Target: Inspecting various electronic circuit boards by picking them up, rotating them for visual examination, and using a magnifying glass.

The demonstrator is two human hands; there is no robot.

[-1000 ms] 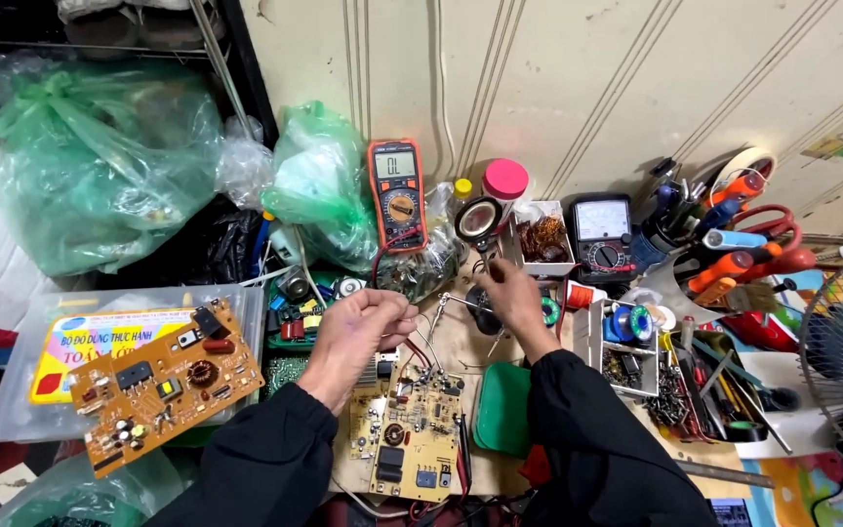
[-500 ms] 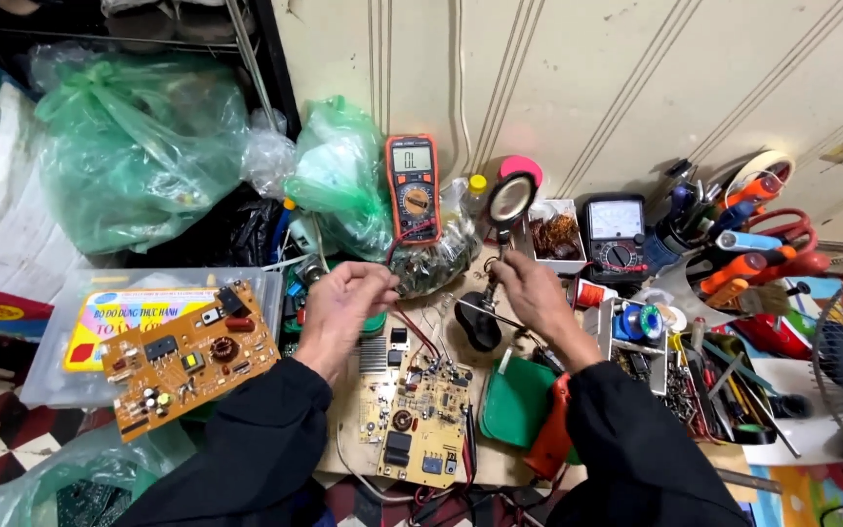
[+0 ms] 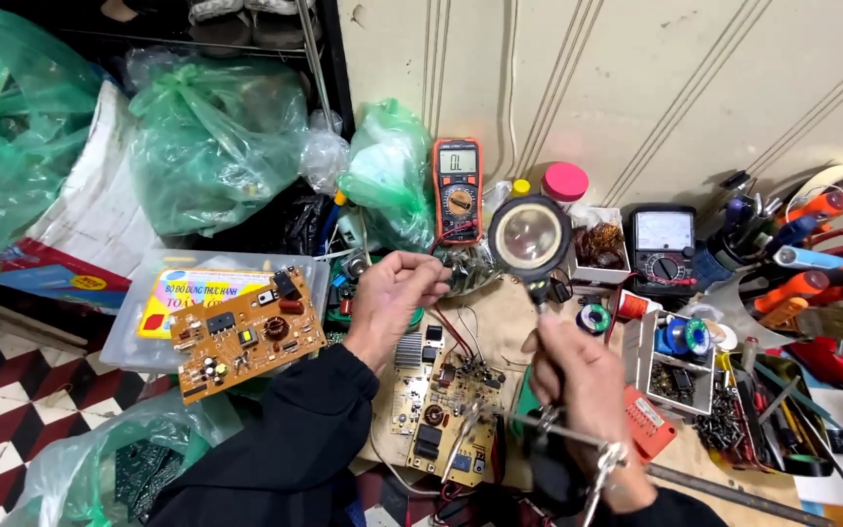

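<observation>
Over the cluttered table, the right hand is gripping the stem of a round magnifying glass, fingers closed round it, lens raised approx. above the circuit board. Left hand is hovering w/ fingers curled in a pinch near red and black wires; can't tell if anything is actually held. Looks like an inspection step, judging by the lens position. Next move prob. calls for lowering the lens over the board w/o snagging the wires. An orange multimeter is standing behind.
</observation>
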